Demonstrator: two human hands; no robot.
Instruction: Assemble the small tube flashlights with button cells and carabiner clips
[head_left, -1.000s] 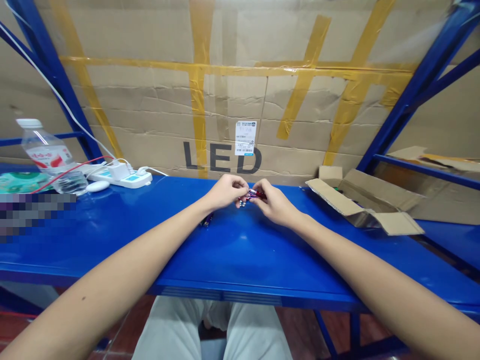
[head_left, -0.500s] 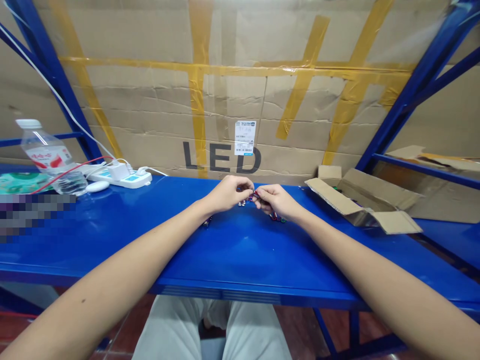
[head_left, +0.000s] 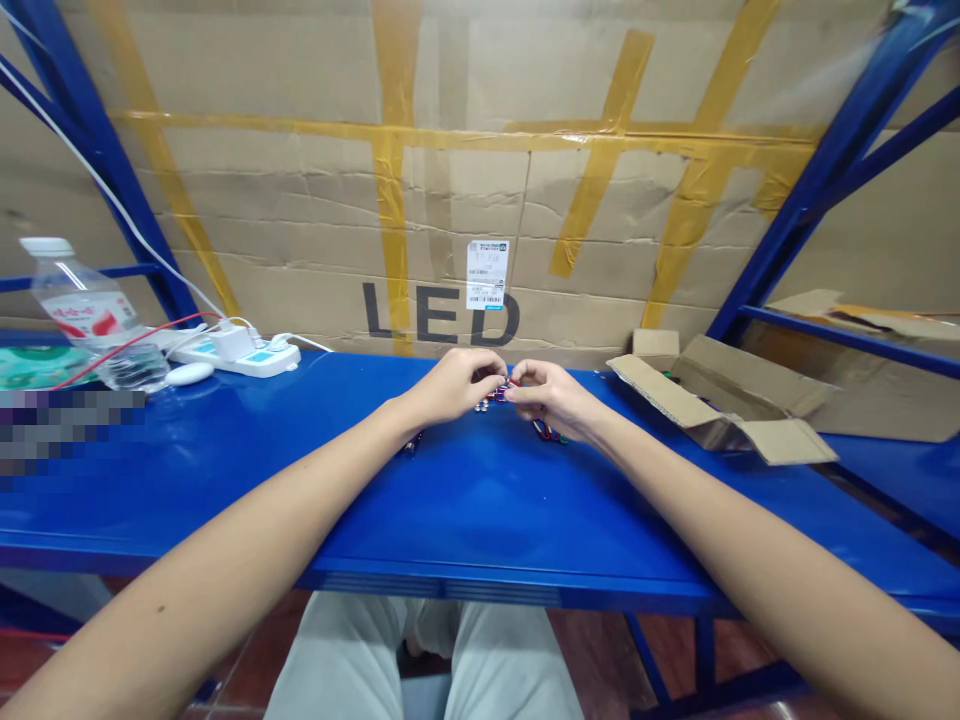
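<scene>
My left hand [head_left: 459,386] and my right hand [head_left: 553,398] meet over the middle of the blue table [head_left: 480,500], thumbs and fingers pinched. Between the fingertips are small shiny red and purple pieces [head_left: 498,394], too small to name and partly covered by the fingers. Silvery round bits [head_left: 481,406] show just under my left fingertips. Under my right palm lie thin looped pieces in red, purple and green [head_left: 550,432]. A few dark shiny pieces [head_left: 412,443] rest beside my left wrist, partly hidden by it.
An opened cardboard box [head_left: 720,395] sits at the right, flaps spread. On the left are a plastic bottle [head_left: 90,310], a white power strip [head_left: 262,360] with cables and a white oval object [head_left: 189,374]. A big taped carton [head_left: 315,220] stands behind the table, between blue posts.
My right hand's fingers have shifted and lifted slightly around the small pieces, baring more of them. My left hand keeps its pinch. The whole view has moved a little.
</scene>
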